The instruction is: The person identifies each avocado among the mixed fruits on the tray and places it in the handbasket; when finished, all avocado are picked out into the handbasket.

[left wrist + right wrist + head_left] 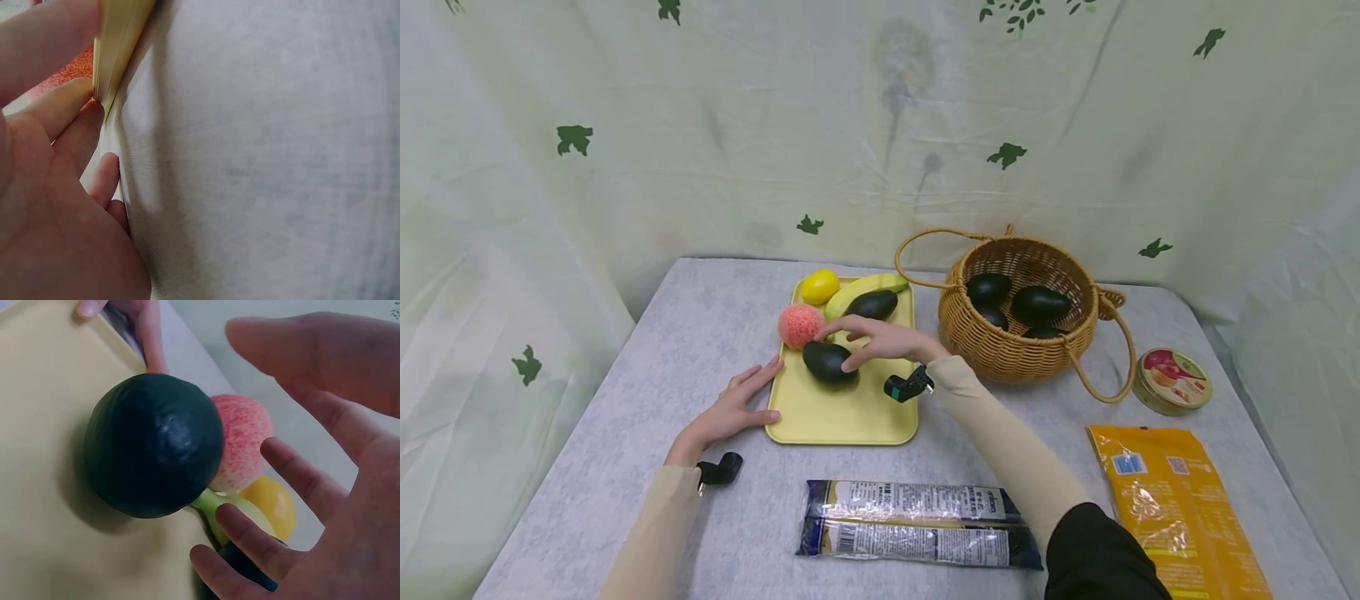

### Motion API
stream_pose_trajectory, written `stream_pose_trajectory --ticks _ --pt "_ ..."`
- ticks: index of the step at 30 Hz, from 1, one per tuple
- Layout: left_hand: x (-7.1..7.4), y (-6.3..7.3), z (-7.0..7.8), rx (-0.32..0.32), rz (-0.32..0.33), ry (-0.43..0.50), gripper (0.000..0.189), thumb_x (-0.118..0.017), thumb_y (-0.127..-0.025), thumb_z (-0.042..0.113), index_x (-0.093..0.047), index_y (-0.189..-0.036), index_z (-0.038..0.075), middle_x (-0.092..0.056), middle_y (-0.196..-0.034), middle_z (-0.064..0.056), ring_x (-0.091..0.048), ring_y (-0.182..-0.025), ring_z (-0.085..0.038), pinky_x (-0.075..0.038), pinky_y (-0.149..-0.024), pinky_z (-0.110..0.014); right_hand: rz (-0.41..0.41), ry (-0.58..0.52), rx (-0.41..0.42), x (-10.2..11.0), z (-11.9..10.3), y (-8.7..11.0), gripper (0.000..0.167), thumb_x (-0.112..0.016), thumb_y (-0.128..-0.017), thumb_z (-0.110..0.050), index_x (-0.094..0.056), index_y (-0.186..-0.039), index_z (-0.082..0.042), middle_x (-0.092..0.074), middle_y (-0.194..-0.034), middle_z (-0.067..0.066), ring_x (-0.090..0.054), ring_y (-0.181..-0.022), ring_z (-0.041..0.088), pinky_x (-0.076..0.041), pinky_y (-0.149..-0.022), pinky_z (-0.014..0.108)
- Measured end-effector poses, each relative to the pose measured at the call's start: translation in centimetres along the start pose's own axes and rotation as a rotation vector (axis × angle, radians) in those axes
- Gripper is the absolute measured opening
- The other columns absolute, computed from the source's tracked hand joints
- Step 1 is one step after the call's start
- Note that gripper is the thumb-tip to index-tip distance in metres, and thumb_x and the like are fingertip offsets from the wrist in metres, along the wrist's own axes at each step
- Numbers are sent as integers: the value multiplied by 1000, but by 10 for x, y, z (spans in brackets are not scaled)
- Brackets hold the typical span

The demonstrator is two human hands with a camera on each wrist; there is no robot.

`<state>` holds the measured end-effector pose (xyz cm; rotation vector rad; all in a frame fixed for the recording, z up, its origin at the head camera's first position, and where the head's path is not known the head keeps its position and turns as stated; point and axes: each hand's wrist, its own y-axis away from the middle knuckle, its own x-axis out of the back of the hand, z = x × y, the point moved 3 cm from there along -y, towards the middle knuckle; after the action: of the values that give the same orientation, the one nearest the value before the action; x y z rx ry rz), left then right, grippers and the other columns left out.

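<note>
My right hand (887, 340) hovers over the yellow tray (842, 423) with thumb and fingers spread round a dark green avocado (824, 363). In the right wrist view a gap shows between the fingers and that avocado (153, 447). A second avocado (874, 305) lies farther back, against a banana (886, 283). Beside them are a pink fuzzy peach (800, 325) and a lemon (820, 286), both at the tray's left edge. My left hand (733, 414) touches the tray's left side with extended fingers; the left wrist view shows the fingertips at the tray wall (125, 37).
Behind to the right stands a wicker basket (1000, 358) with several avocados inside and its two handles folded outward. A round tin (1172, 382) and an orange packet (1180, 508) lie at the right. Nearer me is a long dark-blue package (917, 523), partly under the right arm.
</note>
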<state>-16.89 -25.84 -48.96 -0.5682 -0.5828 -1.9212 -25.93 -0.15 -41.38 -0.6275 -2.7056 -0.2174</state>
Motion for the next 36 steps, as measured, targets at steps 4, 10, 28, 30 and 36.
stream_pose_trajectory --ticks 4,10,28,30,36 --pt "0 0 0 1 -2 -3 85 -71 -87 27 -21 -153 12 -12 -159 -11 -2 -141 -42 -7 -100 -71 -16 49 -21 -3 5 -6 56 -67 -85 -6 -50 -138 -9 -41 -144 3 -31 -134 18 -24 -110 46" --pt "0 1 -1 -4 0 -6 85 -71 -87 27 -20 -153 11 -12 -159 -11 -2 -141 -41 -7 -101 -71 -23 92 -68 -8 7 -11 54 -69 -84 -6 -54 -135 -12 -36 -147 4 -30 -133 18 -28 -108 45" --pt "0 2 0 11 0 15 85 -71 -87 28 -21 -153 11 -12 -159 -11 -1 -141 -41 -7 -101 -71 60 291 -94 -22 11 -17 44 -73 -79 -5 -65 -122 -14 -51 -132 6 -40 -119 18 -32 -100 27" --pt "0 1 0 10 0 16 85 -71 -87 27 -21 -153 11 -12 -159 -11 -1 -141 -41 -6 -101 -71 68 237 -97 -19 13 -12 44 -74 -80 -6 -65 -122 -15 -51 -131 3 -40 -118 15 -33 -100 29" --pt "0 1 1 15 2 22 86 -72 -86 27 -21 -153 12 -12 -159 -10 -1 -141 -41 -6 -101 -71 103 89 -119 -4 7 12 42 -72 -84 -13 -64 -125 -19 -48 -132 -3 -41 -119 13 -36 -101 38"
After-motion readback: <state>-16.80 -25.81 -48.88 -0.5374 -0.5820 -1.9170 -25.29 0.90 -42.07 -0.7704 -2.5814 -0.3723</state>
